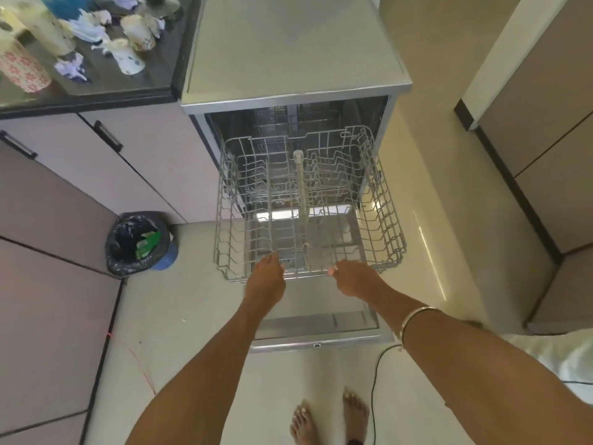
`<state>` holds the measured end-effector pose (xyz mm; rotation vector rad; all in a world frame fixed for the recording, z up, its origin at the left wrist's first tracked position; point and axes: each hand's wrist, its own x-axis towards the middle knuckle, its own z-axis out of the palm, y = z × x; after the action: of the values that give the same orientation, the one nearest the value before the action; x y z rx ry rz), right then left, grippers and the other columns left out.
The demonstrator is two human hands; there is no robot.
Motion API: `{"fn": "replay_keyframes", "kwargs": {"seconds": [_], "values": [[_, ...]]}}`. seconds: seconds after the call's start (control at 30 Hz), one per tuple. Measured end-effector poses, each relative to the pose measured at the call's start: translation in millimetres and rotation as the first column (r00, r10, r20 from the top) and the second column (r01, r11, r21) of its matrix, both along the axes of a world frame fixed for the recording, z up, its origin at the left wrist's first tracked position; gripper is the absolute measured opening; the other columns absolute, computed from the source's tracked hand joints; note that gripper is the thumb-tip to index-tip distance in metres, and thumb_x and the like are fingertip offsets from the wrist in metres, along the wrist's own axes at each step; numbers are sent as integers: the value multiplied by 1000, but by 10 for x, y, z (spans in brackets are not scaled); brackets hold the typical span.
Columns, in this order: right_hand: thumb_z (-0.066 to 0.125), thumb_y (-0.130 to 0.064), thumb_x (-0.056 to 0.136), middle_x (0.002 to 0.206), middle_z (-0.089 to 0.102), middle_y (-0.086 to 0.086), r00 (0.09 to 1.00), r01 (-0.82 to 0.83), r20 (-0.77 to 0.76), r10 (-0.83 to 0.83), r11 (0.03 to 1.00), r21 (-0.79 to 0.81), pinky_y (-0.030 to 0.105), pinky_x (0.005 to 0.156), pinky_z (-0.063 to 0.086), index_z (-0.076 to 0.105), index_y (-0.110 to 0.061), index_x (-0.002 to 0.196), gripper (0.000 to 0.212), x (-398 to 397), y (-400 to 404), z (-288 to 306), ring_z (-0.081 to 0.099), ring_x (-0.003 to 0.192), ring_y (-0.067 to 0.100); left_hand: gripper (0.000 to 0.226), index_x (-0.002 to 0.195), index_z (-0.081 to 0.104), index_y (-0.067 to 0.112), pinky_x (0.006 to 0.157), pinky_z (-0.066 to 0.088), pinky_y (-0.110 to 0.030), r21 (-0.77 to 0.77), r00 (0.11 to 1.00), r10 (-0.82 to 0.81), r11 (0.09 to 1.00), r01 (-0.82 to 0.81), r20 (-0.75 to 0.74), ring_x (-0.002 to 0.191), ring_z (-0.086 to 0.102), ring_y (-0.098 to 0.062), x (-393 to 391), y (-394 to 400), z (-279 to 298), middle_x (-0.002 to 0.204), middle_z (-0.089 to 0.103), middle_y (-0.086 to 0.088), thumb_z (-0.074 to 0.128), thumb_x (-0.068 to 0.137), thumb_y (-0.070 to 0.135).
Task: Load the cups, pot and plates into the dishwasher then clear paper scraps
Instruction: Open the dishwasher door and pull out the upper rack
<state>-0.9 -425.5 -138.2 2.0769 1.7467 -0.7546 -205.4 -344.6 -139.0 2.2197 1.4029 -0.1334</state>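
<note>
Now both hands grip the near rim of the upper rack (382, 200) – left hand (265, 280) w/ fingers curled over the wire, right hand (354, 279) likewise. Rack is pulled out over the open dishwasher door (321, 326). Cups (128, 57) and paper scraps (72, 68) sit on the dark counter (134, 88), far left – trash bin (141, 244) below.

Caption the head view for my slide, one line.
Both hands, left hand and right hand, grip the front rim of the empty dishwasher rack; cups wait on the counter.
</note>
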Motion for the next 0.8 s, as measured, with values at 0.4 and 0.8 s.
{"fn": "replay_keyframes", "kwargs": {"seconds": [0.4,0.8], "values": [[34,-26,102,143,43,19,992,-95,85,91,995,43,51,104,43,47,-14,140,42,-296,-369,1082,42,131,39,48,150,28,-1,121,19,-45,-67,994,-53,997,47,-96,148,21,-34,-262,-414,1039,157,28,-20,28,108,21],[34,-26,104,149,35,21,973,-175,157,166,983,46,52,110,32,43,-25,144,41,-618,-707,1390,29,140,41,54,153,21,1,122,14,-42,-146,1000,23,989,-25,-11,150,16,-29,-326,-939,1333,161,21,-16,28,106,26]]}}
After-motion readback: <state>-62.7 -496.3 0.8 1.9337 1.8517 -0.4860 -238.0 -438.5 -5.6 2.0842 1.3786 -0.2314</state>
